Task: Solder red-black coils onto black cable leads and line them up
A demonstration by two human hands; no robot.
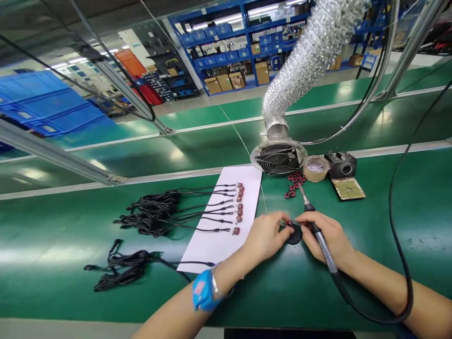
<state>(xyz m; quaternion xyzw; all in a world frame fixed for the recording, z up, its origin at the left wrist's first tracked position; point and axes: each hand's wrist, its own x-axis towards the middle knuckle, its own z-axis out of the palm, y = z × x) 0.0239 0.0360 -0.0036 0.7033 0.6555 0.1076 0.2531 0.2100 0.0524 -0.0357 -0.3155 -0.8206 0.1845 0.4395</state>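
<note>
My right hand (pixel 326 238) is closed round the black handle of a soldering iron (pixel 314 221), whose tip points up and away toward a small pile of red-and-black parts (pixel 294 183). My left hand (pixel 266 234) pinches a small red part at the edge of a round black disc (pixel 294 234) on the green mat. Both hands meet over that disc. A blue wrist strap (pixel 203 293) sits on my left forearm.
A white sheet (pixel 212 247) holds a row of black cables ending in small red parts (pixel 239 205). A second cable bundle (pixel 122 270) lies left. Behind are a fume-extractor fan (pixel 278 160) on a foil duct, a tape roll (pixel 315 168), an iron stand (pixel 342 165) and a sponge tray (pixel 349 189).
</note>
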